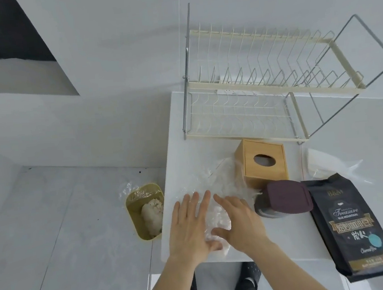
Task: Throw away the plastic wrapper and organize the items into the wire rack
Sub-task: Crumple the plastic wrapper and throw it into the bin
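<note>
Clear plastic wrapper (218, 219) is lying crumpled on the white surface (288, 233) under both flat, open-fingered hands, left (189, 229) and right (240, 222), neither grip closing yet; bunching it tight should be helping before binning (145, 212).

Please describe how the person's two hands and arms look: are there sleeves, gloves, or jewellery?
Both the left hand and the right hand are bare, without gloves. No ring, watch or bracelet shows. Both forearms are uncovered down to the picture's bottom edge, so no sleeve is in view. The fingers look straight and slim, with short nails.
</note>
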